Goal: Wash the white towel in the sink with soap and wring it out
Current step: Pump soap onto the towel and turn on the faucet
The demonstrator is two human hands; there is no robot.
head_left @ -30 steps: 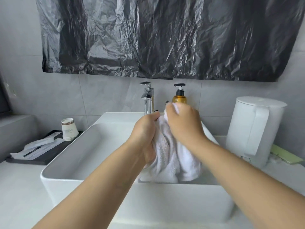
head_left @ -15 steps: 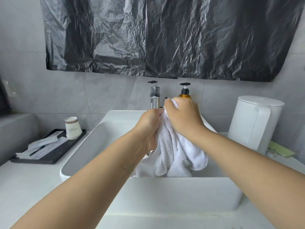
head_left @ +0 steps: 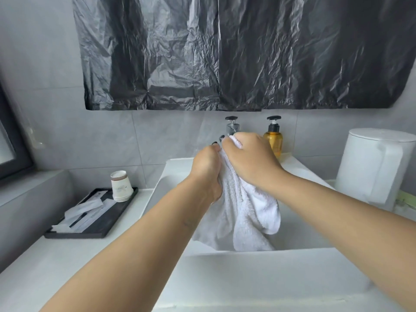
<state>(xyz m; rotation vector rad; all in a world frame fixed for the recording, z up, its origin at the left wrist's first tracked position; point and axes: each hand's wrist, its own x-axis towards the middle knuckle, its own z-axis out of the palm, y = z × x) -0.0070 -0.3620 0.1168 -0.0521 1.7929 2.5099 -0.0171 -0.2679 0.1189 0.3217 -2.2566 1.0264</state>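
Fingers of both hands are curled tight round the top of the white towel (head_left: 243, 212): the left hand (head_left: 208, 174) grips one bunched fold from the side, and the right hand (head_left: 249, 161) clamps the upper end from above, knuckles toward the camera, a nub of cloth poking out past its thumb. Both hands touch each other over the sink (head_left: 247, 273), and the rest of the towel hangs down from them into the basin, its lower end dropping behind the near rim.

Judging from this grip, the risks are modest. The hands sit so close together that a twist would wring only the short stretch between them, leaving the hanging part heavy with water. If they lift or swing toward the near edge, drips could fall on the counter. The right hand is also near the amber soap dispenser (head_left: 273, 140), so a wide elbow or wrist motion could tip it.

Much stays unseen. The faucet (head_left: 232, 124) is mostly hidden behind the hands, so whether water runs cannot be told. The basin floor, the drain and the towel's lowest end lie below the rim. No lather shows, and whether the towel is wet or soaped is hard to make out.
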